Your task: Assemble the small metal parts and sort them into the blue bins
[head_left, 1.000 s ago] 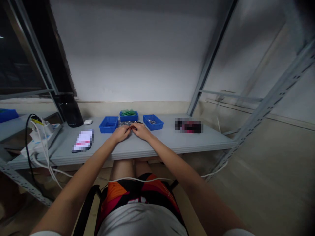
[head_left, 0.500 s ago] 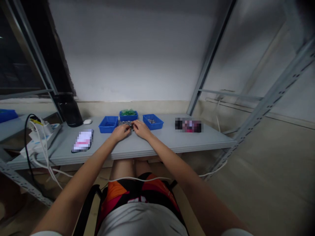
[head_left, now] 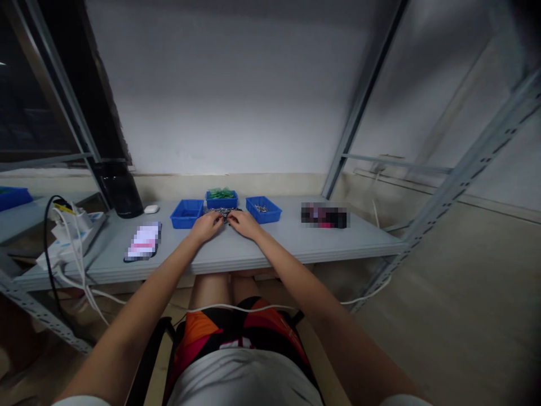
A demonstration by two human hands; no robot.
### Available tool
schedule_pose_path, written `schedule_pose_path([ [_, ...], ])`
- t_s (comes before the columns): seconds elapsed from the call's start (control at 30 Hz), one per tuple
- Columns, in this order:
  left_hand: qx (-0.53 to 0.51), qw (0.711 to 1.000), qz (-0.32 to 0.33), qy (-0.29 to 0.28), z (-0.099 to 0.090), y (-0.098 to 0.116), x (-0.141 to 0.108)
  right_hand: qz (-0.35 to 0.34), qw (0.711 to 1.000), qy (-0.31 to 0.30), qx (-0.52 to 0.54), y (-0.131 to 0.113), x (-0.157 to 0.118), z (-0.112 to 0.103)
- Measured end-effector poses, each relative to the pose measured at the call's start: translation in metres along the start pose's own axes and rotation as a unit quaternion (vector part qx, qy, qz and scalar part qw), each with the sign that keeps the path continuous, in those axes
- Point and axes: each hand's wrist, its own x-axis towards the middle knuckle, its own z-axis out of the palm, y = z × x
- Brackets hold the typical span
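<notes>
My left hand rests at the near edge of a heap of small shiny metal pieces on the grey shelf table. Its fingers are curled together. Close beside it on the right, my right hand has its thumb and fingertips pinched at the same heap. Whatever the fingertips hold is too small to make out. Behind the heap stands a blue bin of green items. A blue bin sits left of my hands, and another blue bin with a few metal pieces sits to the right.
A phone lies on the left, with a white earbud case and a black bottle behind it. A power strip with cables occupies the left end. A blurred-out dark object lies on the right. Metal posts frame the table.
My right hand's fingers have drawn slightly down toward me and curled more, uncovering more of the metal heap. My left hand stays nearly in place.
</notes>
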Motion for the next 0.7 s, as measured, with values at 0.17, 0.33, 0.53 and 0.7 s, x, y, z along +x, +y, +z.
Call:
schedule_pose_path([
  [0.17, -0.004, 1.000, 0.006, 0.023, 0.0001, -0.0014, 0.0004, 0.018, 1.000, 0.005, 0.004, -0.0014, 0.0002, -0.0011],
  [0.33, -0.007, 1.000, 0.006, 0.030, -0.0026, 0.0006, 0.0007, 0.024, 1.000, 0.002, -0.002, -0.0020, 0.0005, -0.0017],
  [0.53, -0.019, 0.998, 0.060, 0.024, -0.0041, 0.0041, -0.0024, -0.011, 0.999, -0.023, -0.019, -0.0011, 0.0005, 0.0026],
  [0.7, -0.044, 0.996, 0.068, 0.033, -0.0034, 0.0056, -0.0035, -0.025, 0.999, -0.029, -0.010, -0.0006, 0.0004, 0.0041],
])
